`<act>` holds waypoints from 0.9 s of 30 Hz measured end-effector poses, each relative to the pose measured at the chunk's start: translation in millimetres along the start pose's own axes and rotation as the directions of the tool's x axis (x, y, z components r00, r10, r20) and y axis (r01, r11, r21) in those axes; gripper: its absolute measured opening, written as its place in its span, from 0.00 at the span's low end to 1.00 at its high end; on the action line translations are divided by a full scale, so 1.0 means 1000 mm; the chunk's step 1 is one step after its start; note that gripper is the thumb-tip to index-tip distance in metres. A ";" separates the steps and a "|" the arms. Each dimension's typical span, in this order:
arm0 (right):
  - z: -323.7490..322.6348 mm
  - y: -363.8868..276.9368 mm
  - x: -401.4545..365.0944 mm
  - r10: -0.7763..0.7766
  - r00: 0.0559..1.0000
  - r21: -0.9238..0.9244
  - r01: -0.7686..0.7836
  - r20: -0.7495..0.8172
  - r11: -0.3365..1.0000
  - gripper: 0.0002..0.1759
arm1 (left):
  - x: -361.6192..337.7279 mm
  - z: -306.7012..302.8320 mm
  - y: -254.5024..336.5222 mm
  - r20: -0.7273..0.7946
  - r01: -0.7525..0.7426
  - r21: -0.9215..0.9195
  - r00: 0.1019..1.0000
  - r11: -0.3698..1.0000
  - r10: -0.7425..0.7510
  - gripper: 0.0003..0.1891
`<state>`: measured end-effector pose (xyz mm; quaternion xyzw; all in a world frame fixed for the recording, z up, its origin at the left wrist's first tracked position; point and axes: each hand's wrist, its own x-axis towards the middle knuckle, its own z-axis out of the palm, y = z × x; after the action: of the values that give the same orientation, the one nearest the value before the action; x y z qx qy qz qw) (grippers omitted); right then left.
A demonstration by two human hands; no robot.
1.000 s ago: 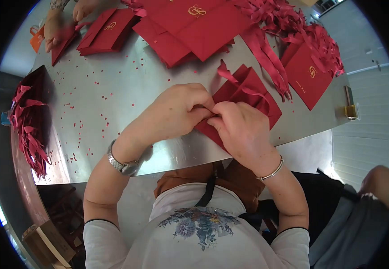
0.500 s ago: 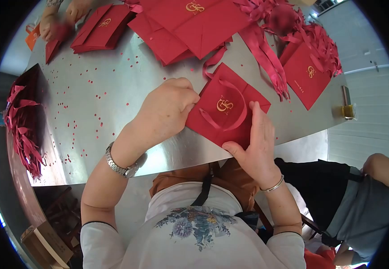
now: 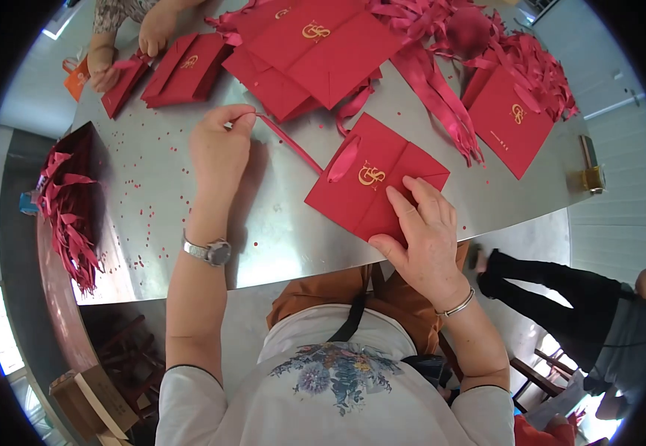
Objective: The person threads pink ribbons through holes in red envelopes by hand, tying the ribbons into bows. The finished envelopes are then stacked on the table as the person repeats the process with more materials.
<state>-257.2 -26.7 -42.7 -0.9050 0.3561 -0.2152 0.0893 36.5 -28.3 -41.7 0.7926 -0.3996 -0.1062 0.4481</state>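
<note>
Ribbon (image 3: 289, 141) now pulled taut from bag (image 3: 352, 201) by left hand (image 3: 219, 149).

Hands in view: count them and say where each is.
4. The left hand pinches a ribbon from the red bag; the right hand presses that bag. A co-worker's first hand and second hand work among bags at the far-left edge. Others may be hidden.

The person wears a white short-sleeved shirt (image 3: 405, 416) with dark sleeve edges and a blue flower picture (image 3: 338, 372). A black strap (image 3: 352, 320) crosses brown-orange cloth (image 3: 312, 291). A silver watch (image 3: 213, 251) sits behind the left hand (image 3: 219, 149), a thin silver bangle (image 3: 457, 303) behind the right hand (image 3: 423, 230).
</note>
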 end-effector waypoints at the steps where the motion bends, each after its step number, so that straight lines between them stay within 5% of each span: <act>1: 0.000 -0.001 -0.001 0.002 1.000 0.003 -0.001 -0.013 1.000 0.36 | -0.002 0.000 0.005 -0.020 0.054 -0.010 0.998 0.998 -0.055 0.08; 6: 0.002 -0.016 -0.018 0.005 1.000 -0.024 -0.006 -0.029 1.000 0.33 | -0.005 0.004 0.006 0.019 0.016 -0.016 1.000 1.000 -0.016 0.08; 8: 0.003 -0.019 -0.025 0.008 0.999 -0.028 -0.009 -0.033 1.000 0.34 | -0.016 0.004 0.018 -0.234 -0.166 0.154 0.952 0.974 0.199 0.09; 10: 0.004 -0.021 -0.029 0.020 1.000 -0.029 -0.021 -0.024 0.999 0.35 | -0.033 0.000 0.042 0.002 -0.310 0.048 0.951 0.950 0.310 0.11; 11: 0.005 -0.022 -0.030 0.025 0.999 -0.031 -0.026 -0.030 0.999 0.35 | -0.039 0.004 0.049 0.172 -0.367 -0.058 0.912 0.928 0.371 0.11; 13: 0.005 -0.024 -0.031 0.023 0.999 -0.048 -0.024 -0.033 0.999 0.35 | -0.048 0.023 0.062 0.282 -0.765 -0.096 0.593 0.637 0.754 0.12; 18: -0.018 -0.021 -0.023 0.022 1.000 -0.011 -0.022 -0.010 1.000 0.33 | -0.052 0.057 0.080 0.348 -0.874 0.034 0.465 0.485 0.814 0.14; 20: -0.030 -0.003 -0.013 0.008 1.000 0.223 -0.002 -0.030 0.975 0.25 | -0.043 0.067 0.086 0.577 -0.867 -0.070 0.368 0.493 0.729 0.16; 21: -0.030 0.011 -0.007 0.045 0.969 0.258 0.019 -0.242 0.966 0.19 | -0.040 0.073 0.085 0.679 -0.869 -0.080 0.311 0.488 0.665 0.14; 22: -0.037 0.025 0.003 0.150 0.964 0.259 -0.091 -0.219 0.962 0.16 | -0.039 0.073 0.090 0.676 -0.869 -0.082 0.311 0.487 0.668 0.14; 27: -0.027 0.084 0.057 0.138 0.956 -0.187 -0.190 -0.260 0.964 0.07 | -0.039 0.075 0.099 0.760 -0.886 -0.004 0.298 0.463 0.578 0.12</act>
<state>-282.9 -127.6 -26.7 -0.8431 0.4592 -0.2779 -0.0335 -82.1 -73.9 -13.4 0.4854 -0.8674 -0.0696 0.0841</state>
